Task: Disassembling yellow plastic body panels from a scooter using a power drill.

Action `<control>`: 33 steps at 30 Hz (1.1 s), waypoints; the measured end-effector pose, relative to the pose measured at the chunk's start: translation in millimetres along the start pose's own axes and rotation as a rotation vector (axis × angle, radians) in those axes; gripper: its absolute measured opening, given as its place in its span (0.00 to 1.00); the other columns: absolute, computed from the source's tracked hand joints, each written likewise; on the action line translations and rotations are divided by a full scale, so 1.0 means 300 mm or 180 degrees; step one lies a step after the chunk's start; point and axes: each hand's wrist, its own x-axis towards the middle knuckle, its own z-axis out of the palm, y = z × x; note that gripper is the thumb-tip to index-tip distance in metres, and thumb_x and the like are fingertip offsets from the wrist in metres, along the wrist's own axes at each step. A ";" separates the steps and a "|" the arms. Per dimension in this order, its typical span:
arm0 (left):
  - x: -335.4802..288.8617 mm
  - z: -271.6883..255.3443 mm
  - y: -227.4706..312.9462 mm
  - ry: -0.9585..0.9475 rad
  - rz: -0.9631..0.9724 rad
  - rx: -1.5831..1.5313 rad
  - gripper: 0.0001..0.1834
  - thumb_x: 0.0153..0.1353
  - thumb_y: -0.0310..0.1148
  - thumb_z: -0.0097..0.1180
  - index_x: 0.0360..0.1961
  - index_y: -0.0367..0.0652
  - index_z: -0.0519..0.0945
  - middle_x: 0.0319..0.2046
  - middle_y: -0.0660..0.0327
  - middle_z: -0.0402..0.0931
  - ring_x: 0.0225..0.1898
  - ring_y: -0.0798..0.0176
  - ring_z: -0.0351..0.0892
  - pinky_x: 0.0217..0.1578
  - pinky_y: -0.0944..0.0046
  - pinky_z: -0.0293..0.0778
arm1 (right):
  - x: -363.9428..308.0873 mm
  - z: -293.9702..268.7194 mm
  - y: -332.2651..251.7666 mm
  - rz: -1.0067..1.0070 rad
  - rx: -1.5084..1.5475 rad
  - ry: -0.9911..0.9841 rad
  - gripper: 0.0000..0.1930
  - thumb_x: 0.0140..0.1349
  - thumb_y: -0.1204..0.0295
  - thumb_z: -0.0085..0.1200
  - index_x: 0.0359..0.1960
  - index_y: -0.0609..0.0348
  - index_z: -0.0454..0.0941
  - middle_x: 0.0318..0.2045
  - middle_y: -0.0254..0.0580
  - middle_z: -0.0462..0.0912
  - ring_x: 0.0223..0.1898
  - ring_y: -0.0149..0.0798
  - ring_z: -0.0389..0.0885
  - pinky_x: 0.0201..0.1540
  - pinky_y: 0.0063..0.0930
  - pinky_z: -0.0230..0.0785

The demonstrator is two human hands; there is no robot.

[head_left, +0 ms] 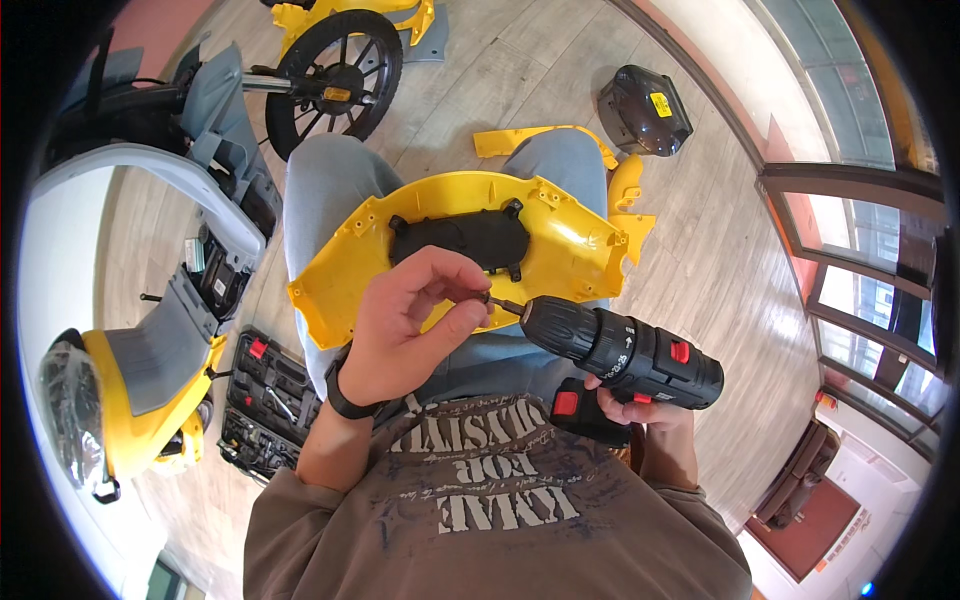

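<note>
Left grip (412,318) pinches a small dark piece (487,297). Right grip (645,408) holds a cordless drill (622,352) near the yellow panel's (345,278) lower edge

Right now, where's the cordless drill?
In the head view, the cordless drill is right of centre, gripped in the right hand, below the yellow panel, its bit pointing toward the left hand.

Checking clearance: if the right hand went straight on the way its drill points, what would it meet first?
Likely the small dark piece at the fingertips of the left hand; the drill in the right hand points its bit there. Depth leaves contact unclear.
</note>
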 end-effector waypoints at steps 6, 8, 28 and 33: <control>0.001 -0.012 -0.001 -0.0078 -0.0013 0.0051 0.11 0.66 0.17 0.58 0.49 0.33 0.77 0.42 0.57 0.78 0.42 0.64 0.83 0.47 0.64 0.81 | -0.026 -0.075 0.031 0.0154 -0.0066 -0.0264 0.23 0.52 0.84 0.65 0.52 0.58 0.80 0.44 0.36 0.86 0.45 0.32 0.83 0.51 0.28 0.77; 0.006 -0.021 0.004 -0.0183 0.0204 0.0422 0.10 0.65 0.16 0.58 0.48 0.32 0.77 0.42 0.57 0.78 0.42 0.64 0.83 0.47 0.63 0.81 | -0.039 -0.102 0.049 0.0143 -0.0272 -0.0196 0.23 0.51 0.83 0.66 0.52 0.57 0.80 0.43 0.36 0.87 0.44 0.32 0.83 0.50 0.28 0.77; -0.001 -0.017 -0.003 0.0075 0.0075 0.0681 0.21 0.61 0.21 0.65 0.55 0.36 0.75 0.42 0.58 0.79 0.43 0.63 0.83 0.48 0.62 0.78 | -0.013 -0.004 -0.075 -0.0182 -0.0045 0.0423 0.28 0.43 0.74 0.64 0.49 0.75 0.77 0.24 0.41 0.79 0.20 0.29 0.74 0.22 0.21 0.62; -0.003 -0.012 -0.076 -0.0077 0.0859 0.3450 0.22 0.51 0.26 0.71 0.49 0.41 0.80 0.47 0.58 0.80 0.50 0.53 0.82 0.54 0.53 0.75 | -0.021 -0.064 -0.198 0.0269 -0.0853 0.0819 0.29 0.42 0.76 0.64 0.51 0.69 0.79 0.24 0.35 0.80 0.19 0.25 0.73 0.22 0.20 0.62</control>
